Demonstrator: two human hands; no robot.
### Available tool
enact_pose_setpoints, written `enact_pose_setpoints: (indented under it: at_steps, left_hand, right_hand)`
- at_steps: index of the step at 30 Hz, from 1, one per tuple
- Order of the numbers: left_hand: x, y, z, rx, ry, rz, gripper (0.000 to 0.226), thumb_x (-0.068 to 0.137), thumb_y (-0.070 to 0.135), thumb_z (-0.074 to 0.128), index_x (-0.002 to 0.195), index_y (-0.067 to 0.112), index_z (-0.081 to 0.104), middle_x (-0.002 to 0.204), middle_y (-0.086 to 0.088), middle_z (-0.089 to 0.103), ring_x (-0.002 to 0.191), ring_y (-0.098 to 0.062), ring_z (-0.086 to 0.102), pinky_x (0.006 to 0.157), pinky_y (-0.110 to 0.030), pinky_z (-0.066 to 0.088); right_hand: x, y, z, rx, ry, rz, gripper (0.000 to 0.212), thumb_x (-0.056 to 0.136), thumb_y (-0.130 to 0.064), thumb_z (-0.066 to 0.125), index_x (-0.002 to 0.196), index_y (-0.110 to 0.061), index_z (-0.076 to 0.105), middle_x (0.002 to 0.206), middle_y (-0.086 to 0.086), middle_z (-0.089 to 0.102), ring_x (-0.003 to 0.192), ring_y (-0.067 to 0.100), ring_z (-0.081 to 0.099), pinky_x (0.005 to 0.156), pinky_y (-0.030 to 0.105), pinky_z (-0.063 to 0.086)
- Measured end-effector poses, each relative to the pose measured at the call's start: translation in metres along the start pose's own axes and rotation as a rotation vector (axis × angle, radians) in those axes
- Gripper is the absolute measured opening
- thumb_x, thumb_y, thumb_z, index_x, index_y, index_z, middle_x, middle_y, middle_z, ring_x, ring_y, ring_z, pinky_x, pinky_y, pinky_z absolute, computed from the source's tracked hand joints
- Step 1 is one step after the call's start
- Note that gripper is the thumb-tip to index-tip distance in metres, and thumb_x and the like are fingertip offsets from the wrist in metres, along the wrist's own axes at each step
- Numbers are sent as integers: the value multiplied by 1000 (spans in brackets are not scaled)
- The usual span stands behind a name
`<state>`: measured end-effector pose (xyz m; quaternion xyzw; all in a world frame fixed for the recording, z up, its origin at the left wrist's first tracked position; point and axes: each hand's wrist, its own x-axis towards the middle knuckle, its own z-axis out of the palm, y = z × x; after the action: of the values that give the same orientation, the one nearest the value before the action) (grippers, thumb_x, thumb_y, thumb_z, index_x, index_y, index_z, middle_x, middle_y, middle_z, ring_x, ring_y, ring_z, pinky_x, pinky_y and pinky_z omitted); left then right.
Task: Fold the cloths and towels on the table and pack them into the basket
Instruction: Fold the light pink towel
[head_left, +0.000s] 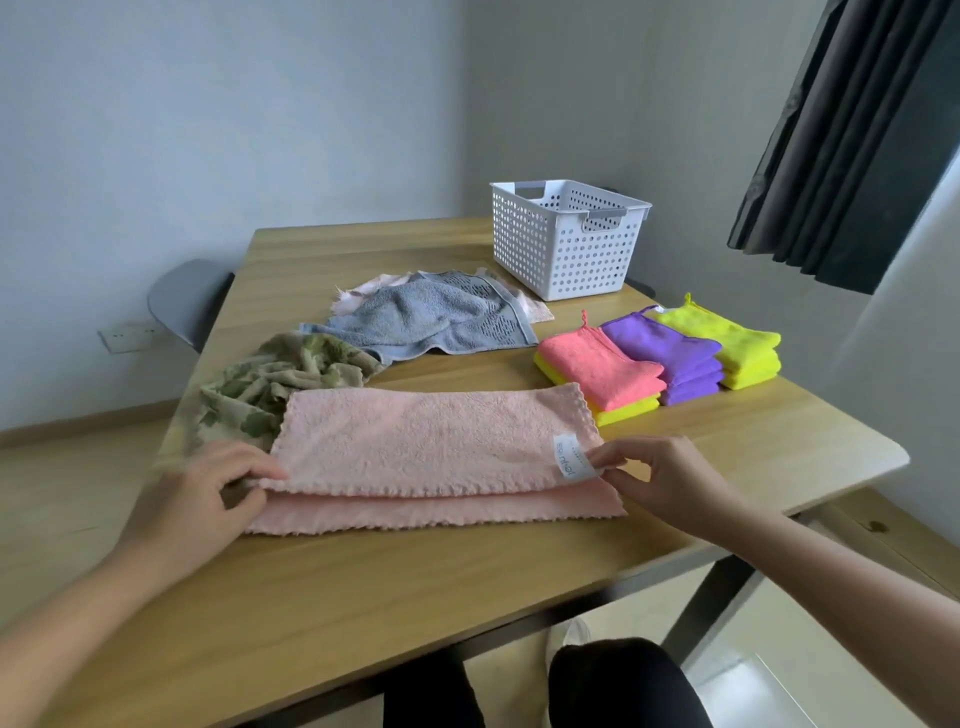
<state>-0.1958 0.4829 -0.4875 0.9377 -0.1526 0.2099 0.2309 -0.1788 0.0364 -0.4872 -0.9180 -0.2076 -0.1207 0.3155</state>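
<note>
- The white basket stands on the far right part of the table, upright, with holes in its walls and a handle opening at each end.
- From this angle only the upper inside of its far wall shows; the bottom is hidden, so I cannot tell what lies in it.
- The pink towel lies flat near the front edge of the table, folded once along its length; the upper layer sits a little back from the near edge of the lower layer.
- The left hand pinches the left end of the upper layer between curled fingers and thumb.
- The right hand pinches the right end at the white label with thumb and forefinger; the print on the label is too small to read.
- Three folded stacks stand side by side just in front of the basket: the coral and yellow stack, the purple stack, the yellow-green stack.
- The grey towel lies crumpled on a pale pink cloth, which shows only at its edges.
- The green patterned cloth is bunched up, and its near part is hidden under the left end of the pink towel.
- A grey chair is partly hidden behind the table.
</note>
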Motion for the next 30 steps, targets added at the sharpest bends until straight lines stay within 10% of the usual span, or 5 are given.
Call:
enact_pose_setpoints:
  at_steps: [7,15,19,30]
  left_hand:
    - [-9,12,-5,-47,40,45,32,76,30,44,85,17,72,90,13,66,95,15,54,87,-2,38]
    - [-15,9,-13,98,-161,155,28,74,32,46,77,22,71,92,24,61,97,27,44,82,-14,45]
    - [-12,20,-15,212,-131,230,29,78,30,42,85,24,70,95,16,65,90,8,54,80,-40,53]
    - [19,178,90,-22,-171,593,15,83,32,54,84,23,66,79,12,59,73,-6,53,71,-26,44]
  right_hand:
    - [-10,-7,-1,-19,138,-55,16,75,-10,69,86,-21,75,83,-36,63,74,-7,62,66,7,42]
    - [-32,-2,10,-65,-33,-185,7,77,-20,64,83,-17,66,107,-14,67,94,-8,62,81,9,48]
    - [-33,-2,8,-92,-39,-203,11,79,-19,66,85,-12,70,108,-10,67,102,-4,60,86,7,45]
    - [-36,-18,7,43,62,-162,20,84,-28,60,99,-19,69,90,-9,68,82,-1,62,75,14,47]
